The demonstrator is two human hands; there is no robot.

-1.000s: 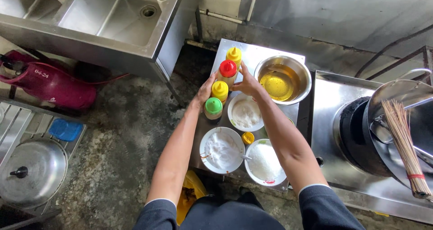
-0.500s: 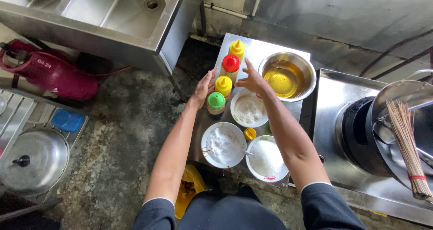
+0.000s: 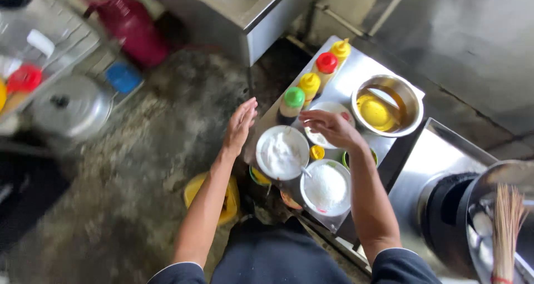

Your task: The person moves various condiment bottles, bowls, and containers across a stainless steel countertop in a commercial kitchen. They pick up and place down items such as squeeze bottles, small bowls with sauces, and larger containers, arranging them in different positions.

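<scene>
**Both hands open above a crowded steel side table**

A small steel table (image 3: 356, 72) stands between a blurred sink unit on the far left and a dark burner (image 3: 445, 217) on the right, close enough to the burner that everything on it is in easy reach while cooking. The metal bowl (image 3: 387, 105) of yellow liquid sits at the table's far right corner. Three white bowls of pale powder fill the near half: one at the near left edge (image 3: 282, 152), one nearest the person (image 3: 326, 188), and one further back (image 3: 329, 117) that is partly covered by the right hand (image 3: 332, 127).

Four squeeze bottles line the table's left edge in a neat row, probably so each can be taken without disturbing the bowls: green cap (image 3: 292, 101) nearest, then yellow (image 3: 309, 86), red (image 3: 326, 67) and yellow (image 3: 340, 50).

The right hand hovers with fingers spread and loose, gripping nothing. The left hand (image 3: 240, 126) is held flat and open just off the table's left edge, near the green-capped bottle, touching nothing.

A small yellow lid (image 3: 317, 152) lies between the bowls. The left of the scene is motion-blurred; the bundle of sticks (image 3: 505, 228) is cut off at the frame's bottom.
</scene>
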